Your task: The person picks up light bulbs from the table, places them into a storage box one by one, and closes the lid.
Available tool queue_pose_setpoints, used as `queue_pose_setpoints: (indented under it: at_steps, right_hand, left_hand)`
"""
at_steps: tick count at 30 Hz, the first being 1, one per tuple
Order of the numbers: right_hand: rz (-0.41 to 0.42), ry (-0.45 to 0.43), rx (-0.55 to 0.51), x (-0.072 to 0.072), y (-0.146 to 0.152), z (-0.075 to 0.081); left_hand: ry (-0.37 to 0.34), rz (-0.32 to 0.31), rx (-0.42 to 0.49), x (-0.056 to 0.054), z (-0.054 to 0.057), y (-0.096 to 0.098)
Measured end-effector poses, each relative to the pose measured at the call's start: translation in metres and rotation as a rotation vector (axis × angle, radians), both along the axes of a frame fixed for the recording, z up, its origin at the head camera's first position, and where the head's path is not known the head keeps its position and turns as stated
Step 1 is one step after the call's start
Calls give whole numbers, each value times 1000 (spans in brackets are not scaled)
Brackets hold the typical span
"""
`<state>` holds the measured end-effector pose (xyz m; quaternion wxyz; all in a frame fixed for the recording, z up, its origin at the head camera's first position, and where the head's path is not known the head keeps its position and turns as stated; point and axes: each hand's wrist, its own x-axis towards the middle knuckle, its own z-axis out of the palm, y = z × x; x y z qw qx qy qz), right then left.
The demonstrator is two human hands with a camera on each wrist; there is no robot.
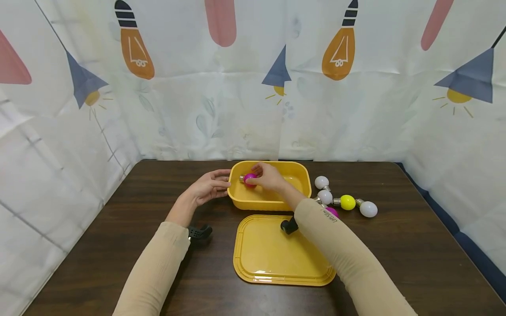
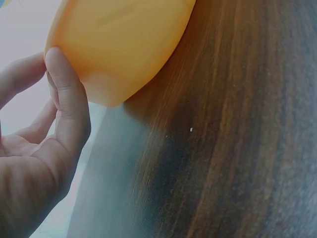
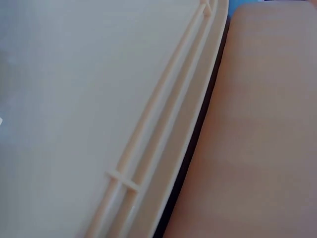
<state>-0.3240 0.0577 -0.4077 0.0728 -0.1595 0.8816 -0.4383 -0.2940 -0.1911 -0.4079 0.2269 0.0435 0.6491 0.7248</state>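
Observation:
In the head view my right hand (image 1: 270, 177) reaches into a yellow plastic box (image 1: 272, 205) and pinches a pink light bulb (image 1: 250, 180). The bulb lies sideways, its metal screw base (image 1: 242, 178) towards the box's left wall. My left hand (image 1: 211, 185) touches the left end of the box with its fingers fairly straight. Up close in the left wrist view, its fingertips (image 2: 55, 53) meet the rim of the yellow box (image 2: 124, 44). The right wrist view has a ridged lid edge (image 3: 148, 134), while the right hand is out of that frame.
A yellow lid (image 1: 272, 254) lies flat in front of the box, partly under the right forearm. Right of the box are several white bulbs (image 1: 368, 209), a yellow bulb (image 1: 348, 202) and another pink bulb (image 1: 332, 212), partly hidden by the sleeve. A printed curtain (image 1: 245, 109) hangs behind the dark wooden table (image 1: 415, 245).

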Motion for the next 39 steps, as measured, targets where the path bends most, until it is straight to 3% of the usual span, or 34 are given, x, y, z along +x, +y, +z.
queue_pose_setpoints:
  at_steps: [9, 20, 39]
  right_hand:
    - [17, -13, 22, 1, 4, 2]
    - [38, -17, -44, 2, 13, 4]
    - [51, 20, -51, 15, 37, 19]
  left_hand:
    - [7, -4, -1, 0, 0, 0]
    - [11, 0, -11, 1, 0, 0]
    - [0, 20, -3, 3, 2, 0]
